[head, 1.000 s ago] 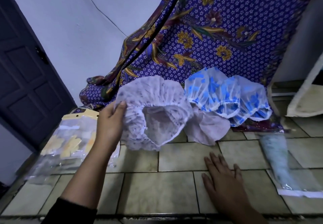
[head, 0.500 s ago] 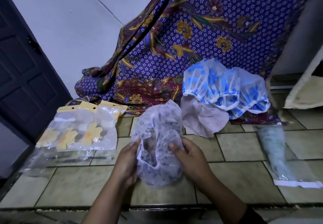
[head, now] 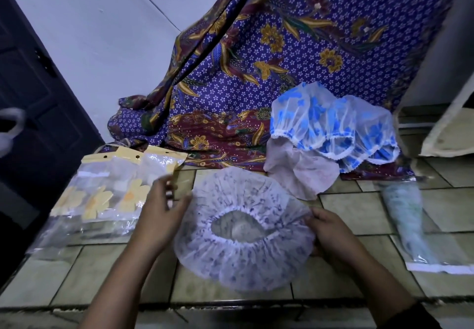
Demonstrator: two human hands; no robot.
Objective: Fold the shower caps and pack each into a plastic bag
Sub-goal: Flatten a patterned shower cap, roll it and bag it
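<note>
A white shower cap with small purple print (head: 243, 256) lies spread flat on the tiled floor (head: 107, 272), its elastic opening facing up. My right hand (head: 331, 228) grips the cap's right edge with curled fingers. At the cap's left edge is my left hand (head: 159, 213), blurred, with its fingers spread and the thumb beside the frill. Two blue-patterned shower caps (head: 333, 128) and a plain pale cap (head: 300, 174) lie behind. Empty plastic bags with yellow headers (head: 115, 187) lie to the left.
A clear bag holding a rolled greenish cap (head: 407, 223) lies on the right. A purple batik cloth (head: 295, 46) hangs behind and drapes onto the floor. A dark door (head: 38, 110) stands at the left and a pale board (head: 451, 123) at the right.
The printed cap went from being lifted in my left hand, to held bunched in both hands, to lying spread flat on the tiles. My hands have moved apart to its edges.
</note>
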